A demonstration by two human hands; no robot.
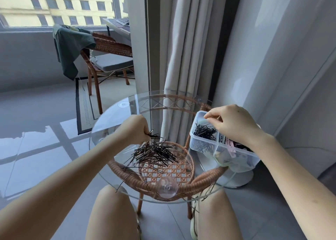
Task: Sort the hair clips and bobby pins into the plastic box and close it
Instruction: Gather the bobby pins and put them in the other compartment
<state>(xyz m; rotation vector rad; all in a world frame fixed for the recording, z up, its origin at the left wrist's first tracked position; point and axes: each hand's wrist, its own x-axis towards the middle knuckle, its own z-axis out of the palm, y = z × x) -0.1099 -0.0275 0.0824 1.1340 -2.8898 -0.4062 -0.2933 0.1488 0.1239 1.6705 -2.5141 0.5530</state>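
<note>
Round glass tabletop (112, 123) on a woven rattan frame, with a pale pleated curtain (181, 57) hanging behind it. The left hand (135, 128) pinches a small bunch of pins (155, 135) between curled fingers and thumb. Just below that grip a loose heap of black metal bobby pins (154, 154) lies on the glass, strays trailing toward the near rim. The right hand (234, 125) hovers over the clear rectangular plastic box (198, 145), which stands open-topped. Its fingertips are drawn together; I cannot tell whether they hold anything. Directly under them one compartment holds sorted black pins (205, 131), and under the wrist lie pink hair clips (230, 145).
</note>
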